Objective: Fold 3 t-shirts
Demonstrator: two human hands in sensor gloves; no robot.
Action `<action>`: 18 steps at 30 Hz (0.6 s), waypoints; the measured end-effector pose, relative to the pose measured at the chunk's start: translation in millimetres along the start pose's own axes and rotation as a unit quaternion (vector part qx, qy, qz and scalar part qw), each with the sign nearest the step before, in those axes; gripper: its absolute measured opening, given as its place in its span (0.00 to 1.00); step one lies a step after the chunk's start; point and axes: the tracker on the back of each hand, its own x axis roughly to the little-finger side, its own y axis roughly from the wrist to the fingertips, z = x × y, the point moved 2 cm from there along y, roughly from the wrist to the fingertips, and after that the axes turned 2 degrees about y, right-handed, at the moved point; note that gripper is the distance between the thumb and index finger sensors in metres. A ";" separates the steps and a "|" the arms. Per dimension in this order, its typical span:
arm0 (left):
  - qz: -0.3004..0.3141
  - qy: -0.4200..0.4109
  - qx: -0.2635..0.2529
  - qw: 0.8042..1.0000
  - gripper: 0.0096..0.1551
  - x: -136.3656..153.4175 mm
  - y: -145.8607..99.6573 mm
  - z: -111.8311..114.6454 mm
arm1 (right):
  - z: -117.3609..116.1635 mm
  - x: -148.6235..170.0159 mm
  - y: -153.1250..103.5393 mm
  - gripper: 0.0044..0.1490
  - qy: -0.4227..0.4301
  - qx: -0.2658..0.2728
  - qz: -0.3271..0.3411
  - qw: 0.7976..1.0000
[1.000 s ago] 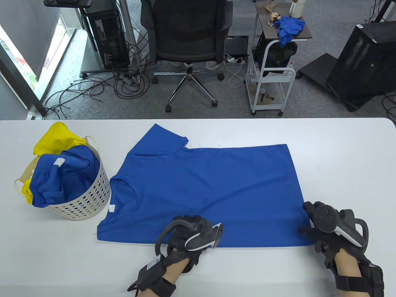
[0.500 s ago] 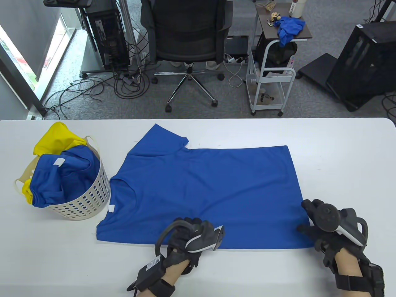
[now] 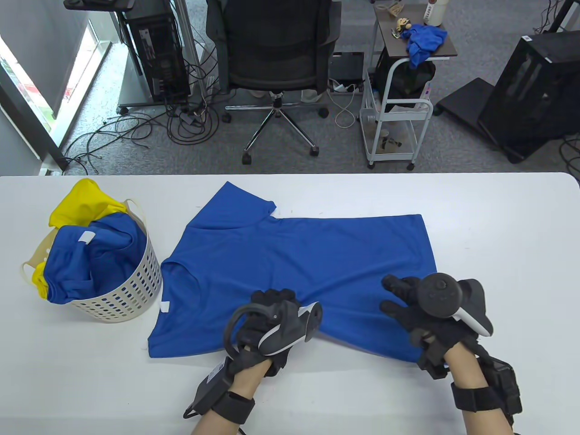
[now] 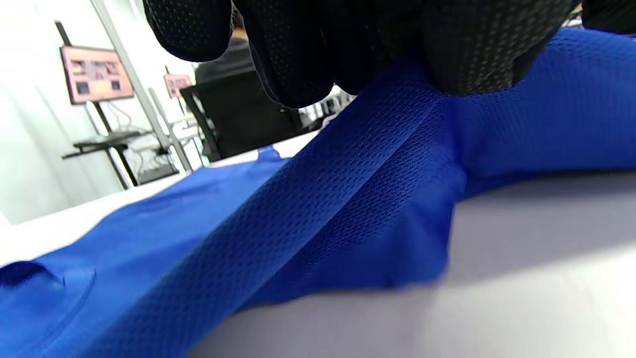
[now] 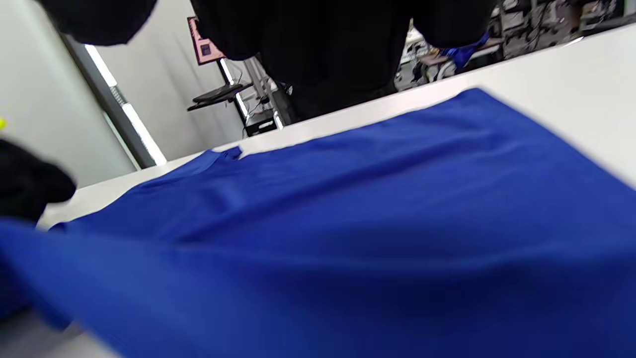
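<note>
Along the near edge of the white table (image 3: 498, 217), the left hand (image 3: 272, 324) and right hand (image 3: 430, 312) each pinched the blue t-shirt (image 3: 299, 253) hem, lifted over its body

**Cloth, plastic and a smooth tabletop**

The blue t-shirt (image 3: 299, 258) is a matt knit; pinched under the left hand (image 3: 272, 324) its weave shows as a fine mesh of tiny holes. Both gloves are black, dotted, matt fabric, the right hand (image 3: 430, 312) included. The table (image 3: 498, 226) beneath them is smooth, white and faintly sheened. Left of the left hand, the basket (image 3: 124, 294) is perforated cream plastic holding soft blue and yellow cloth.
</note>
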 end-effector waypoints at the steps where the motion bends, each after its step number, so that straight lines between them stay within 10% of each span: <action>1: -0.004 0.001 -0.004 1.000 0.23 -0.8 1.7 -7.0 | -14.1 -1.7 2.9 0.39 0.001 -0.012 0.003 1.000; 18: -0.045 -0.052 -0.048 0.997 0.23 -58.9 44.2 -115.7 | -51.3 -3.9 -1.8 0.47 0.069 -0.027 0.036 0.997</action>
